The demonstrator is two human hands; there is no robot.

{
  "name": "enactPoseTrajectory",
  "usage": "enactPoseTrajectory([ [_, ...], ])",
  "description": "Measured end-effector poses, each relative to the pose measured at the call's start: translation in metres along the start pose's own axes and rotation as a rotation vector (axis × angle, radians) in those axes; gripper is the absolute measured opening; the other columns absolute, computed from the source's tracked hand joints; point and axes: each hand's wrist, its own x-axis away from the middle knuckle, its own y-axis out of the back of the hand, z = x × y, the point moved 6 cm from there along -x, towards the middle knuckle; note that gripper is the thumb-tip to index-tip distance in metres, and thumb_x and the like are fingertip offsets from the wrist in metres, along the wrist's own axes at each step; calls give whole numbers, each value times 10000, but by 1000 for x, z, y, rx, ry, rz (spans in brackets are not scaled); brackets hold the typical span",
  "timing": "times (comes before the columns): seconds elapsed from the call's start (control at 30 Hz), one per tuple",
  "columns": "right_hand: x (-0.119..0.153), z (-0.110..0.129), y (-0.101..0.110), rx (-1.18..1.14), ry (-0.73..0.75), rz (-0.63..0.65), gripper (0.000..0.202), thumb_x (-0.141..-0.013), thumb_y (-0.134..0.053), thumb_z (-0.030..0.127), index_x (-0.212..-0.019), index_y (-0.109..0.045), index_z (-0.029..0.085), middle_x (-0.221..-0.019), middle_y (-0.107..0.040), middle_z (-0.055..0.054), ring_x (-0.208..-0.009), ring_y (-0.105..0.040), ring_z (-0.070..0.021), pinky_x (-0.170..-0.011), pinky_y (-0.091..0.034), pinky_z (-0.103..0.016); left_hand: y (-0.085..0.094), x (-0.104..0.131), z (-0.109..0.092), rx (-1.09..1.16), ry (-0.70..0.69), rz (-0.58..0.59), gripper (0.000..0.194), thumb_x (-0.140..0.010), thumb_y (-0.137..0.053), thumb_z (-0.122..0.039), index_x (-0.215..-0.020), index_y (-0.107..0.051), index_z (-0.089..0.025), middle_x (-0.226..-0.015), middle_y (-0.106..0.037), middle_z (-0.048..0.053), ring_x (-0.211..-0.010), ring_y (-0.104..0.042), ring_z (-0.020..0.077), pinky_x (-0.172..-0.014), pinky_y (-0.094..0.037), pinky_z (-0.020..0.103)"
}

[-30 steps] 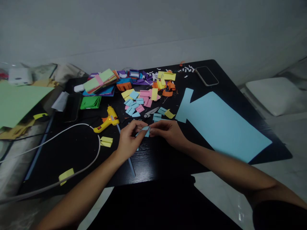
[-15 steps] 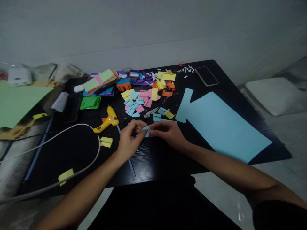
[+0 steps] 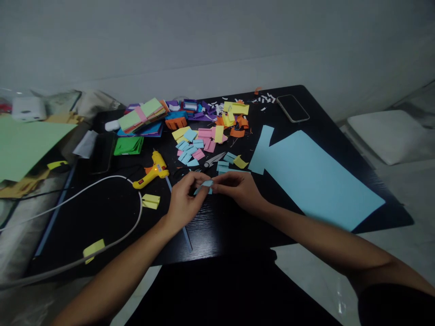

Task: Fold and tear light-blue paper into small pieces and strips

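Observation:
Between both hands is a small piece of light blue paper (image 3: 207, 184), partly hidden by the fingers. My left hand (image 3: 186, 199) pinches it from the left, the thumb lying over its front. From the right, my right hand (image 3: 239, 190) grips its edge between thumb and fingers. Just beyond the hands lie scissors (image 3: 215, 160) and a few folded blue paper pieces (image 3: 223, 166). Further back is a heap of small folded blue, pink and yellow papers (image 3: 190, 147). A yellow hot glue gun (image 3: 155, 171) rests left of my left hand.
A large blue sheet (image 3: 319, 176) and a blue strip (image 3: 261, 149) cover the right side of the black table (image 3: 224, 235). A phone (image 3: 292, 108) lies at the back right. On the left are a white cable (image 3: 137, 222), stacked coloured paper (image 3: 142, 118) and a glue stick (image 3: 186, 237).
The blue paper has shifted very slightly to the right and tilted in my fingers. Both hands keep their hold, and the rest of the table looks the same.

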Motion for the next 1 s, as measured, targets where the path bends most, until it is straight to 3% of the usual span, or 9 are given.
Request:
enactPoseTrajectory([
  [0.2,0,1,1,4,-11,-5,233,-700,-935,350,-881,-838,240,-834,-807,-16,-790,-746,-186,-881,-600,-399,1,1,0,0,-10,-5,81,-971,-650,-235,-1034,-688,-200,-877,-712,15,-767,-665,155,-709,-519,278],
  [0.5,-2,3,0,-38,34,43,222,-782,-884,386,-925,-829,225,-844,-791,-11,-767,-735,-159,-820,-618,-346,3,-1,-2,-45,-55,-14,98,-978,-652,-232,-1029,-731,-207,-922,-742,27,-818,-684,160,-747,-540,288],
  [0.77,1,7,-1,20,116,49,226,-814,-865,402,-945,-810,226,-855,-786,-15,-807,-734,-166,-865,-601,-361,7,-5,9,211,89,-110,180,-853,-788,-228,-1013,-706,-207,-903,-801,23,-835,-770,180,-803,-621,317],
  [1.0,3,12,-2,41,150,39,214,-817,-864,399,-935,-812,229,-844,-788,-14,-797,-738,-163,-851,-608,-353,8,-7,4,123,120,-113,63,-852,-779,-230,-911,-784,-208,-845,-789,17,-784,-739,167,-738,-607,291],
])
